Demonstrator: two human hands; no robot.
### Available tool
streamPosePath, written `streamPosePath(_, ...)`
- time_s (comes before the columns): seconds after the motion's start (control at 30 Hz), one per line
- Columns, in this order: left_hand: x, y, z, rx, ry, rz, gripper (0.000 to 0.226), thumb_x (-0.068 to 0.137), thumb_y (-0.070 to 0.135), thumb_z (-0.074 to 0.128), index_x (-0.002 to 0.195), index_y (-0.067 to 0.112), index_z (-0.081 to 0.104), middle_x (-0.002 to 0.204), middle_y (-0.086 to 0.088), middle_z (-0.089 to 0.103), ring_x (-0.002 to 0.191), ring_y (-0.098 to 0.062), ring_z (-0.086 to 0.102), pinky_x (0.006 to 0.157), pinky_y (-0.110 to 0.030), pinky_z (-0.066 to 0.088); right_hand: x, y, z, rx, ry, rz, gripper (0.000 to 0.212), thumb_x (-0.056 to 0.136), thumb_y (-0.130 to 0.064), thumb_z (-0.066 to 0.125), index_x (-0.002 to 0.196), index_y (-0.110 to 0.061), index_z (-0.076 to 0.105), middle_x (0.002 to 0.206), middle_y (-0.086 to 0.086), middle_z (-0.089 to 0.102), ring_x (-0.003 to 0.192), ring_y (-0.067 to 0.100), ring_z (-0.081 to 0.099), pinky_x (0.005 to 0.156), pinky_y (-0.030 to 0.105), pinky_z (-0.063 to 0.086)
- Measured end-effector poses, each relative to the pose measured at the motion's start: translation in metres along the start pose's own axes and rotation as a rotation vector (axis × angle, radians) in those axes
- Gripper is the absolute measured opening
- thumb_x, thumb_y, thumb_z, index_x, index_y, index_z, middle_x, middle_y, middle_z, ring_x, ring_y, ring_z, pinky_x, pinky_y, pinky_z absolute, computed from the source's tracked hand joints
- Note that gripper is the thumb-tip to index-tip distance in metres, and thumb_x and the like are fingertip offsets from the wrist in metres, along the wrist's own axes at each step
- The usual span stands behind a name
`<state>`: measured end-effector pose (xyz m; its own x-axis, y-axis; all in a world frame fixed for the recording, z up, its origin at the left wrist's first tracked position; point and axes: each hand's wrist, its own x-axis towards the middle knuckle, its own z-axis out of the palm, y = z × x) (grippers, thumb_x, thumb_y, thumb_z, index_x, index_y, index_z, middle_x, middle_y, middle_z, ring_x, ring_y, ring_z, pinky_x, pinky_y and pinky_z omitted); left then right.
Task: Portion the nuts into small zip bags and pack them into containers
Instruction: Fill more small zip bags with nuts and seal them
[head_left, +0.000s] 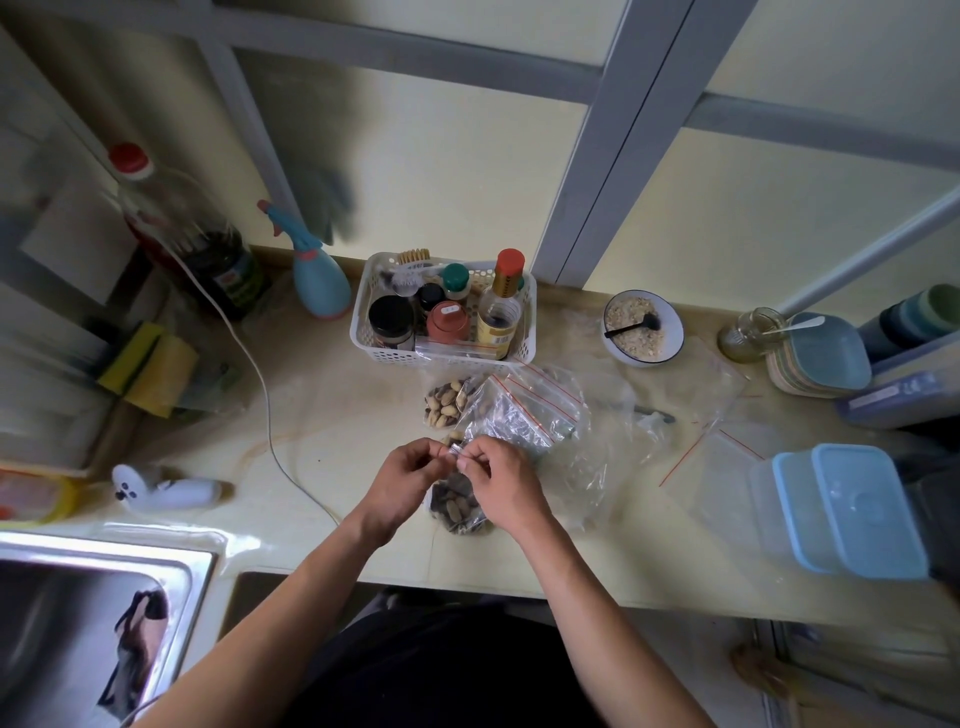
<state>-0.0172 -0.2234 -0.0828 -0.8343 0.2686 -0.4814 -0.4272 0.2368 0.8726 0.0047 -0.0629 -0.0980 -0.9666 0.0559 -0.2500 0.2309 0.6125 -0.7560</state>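
The mouth of a filled zip bag (460, 501) is pinched between left hand (402, 480) and right hand (498, 483), its body hanging just beneath them above the worktop (332, 415).

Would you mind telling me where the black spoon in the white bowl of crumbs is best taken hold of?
Grip the black spoon by its thin handle end, which rests on the near-left rim of the white bowl, clear of the crumbs. Come from above on the bowl's left side, since its head lies sunk in the crumbs.
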Motion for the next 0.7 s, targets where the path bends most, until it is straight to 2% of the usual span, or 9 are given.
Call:
streamPosePath(0.1,0.002,0.000,0.002,-0.003,0.037,-0.002,0.014,0.100,0.009,0.057,0.096,-0.002,0.065,0.074,0.006,0.067,0.068,0.000,0.061,0.067,-0.010,0.047,0.001,-0.001,-0.003,0.029,-0.009,0.034,0.008,0.094,-0.026,0.069,0.090,-0.019,0.068,0.088,-0.005,0.070,0.081,0.007,0.063,0.067,0.014,0.046)
streamPosePath(0.27,0.004,0.000,-0.001,-0.029,0.046,-0.014,0.013,0.098,0.007,0.053,0.098,-0.005,0.060,0.079,0.001,0.063,0.071,-0.004,0.058,0.068,-0.012,0.045,-0.002,0.002,-0.009,0.053,-0.017,0.059,0.005,0.091,-0.022,0.069,0.086,-0.019,0.068,0.082,-0.010,0.068,0.076,0.002,0.062,0.070,0.019,0.050)
streamPosePath(0.37,0.003,0.001,-0.001,-0.084,-0.019,-0.022,0.021,0.092,0.018,0.056,0.100,-0.001,0.062,0.081,0.002,0.066,0.076,-0.005,0.061,0.072,-0.015,0.047,-0.003,0.004,-0.011,0.056,-0.015,0.063,0.007,0.090,-0.018,0.068,0.084,-0.017,0.067,0.077,-0.010,0.067,0.072,0.003,0.061,0.068,0.019,0.049)
streamPosePath(0.43,0.004,-0.001,0.000,-0.069,-0.049,-0.019,0.020,0.096,0.023,0.060,0.101,0.004,0.066,0.086,0.001,0.069,0.079,-0.006,0.063,0.074,-0.016,0.049,-0.003,0.004,-0.011,0.058,-0.017,0.061,0.009,0.090,-0.017,0.068,0.081,-0.018,0.066,0.074,-0.010,0.066,0.070,0.004,0.060,0.067,0.020,0.048)
streamPosePath(0.6,0.006,-0.005,0.000,-0.022,-0.046,0.006,0.013,0.097,0.012,0.063,0.095,0.002,0.071,0.089,-0.010,0.072,0.080,-0.011,0.067,0.073,-0.018,0.052,-0.003,0.004,-0.008,0.084,-0.042,0.073,0.009,0.088,-0.023,0.068,0.080,-0.023,0.064,0.074,-0.012,0.064,0.070,0.002,0.059,0.071,0.025,0.052)
streamPosePath(0.7,0.005,-0.005,-0.001,0.008,-0.057,0.014,0.013,0.098,0.013,0.063,0.096,0.004,0.072,0.094,-0.014,0.075,0.081,-0.011,0.070,0.072,-0.019,0.054,-0.003,0.004,-0.009,0.078,-0.057,0.076,0.010,0.090,-0.025,0.067,0.081,-0.023,0.063,0.074,-0.012,0.063,0.069,-0.001,0.057,0.068,0.021,0.048)
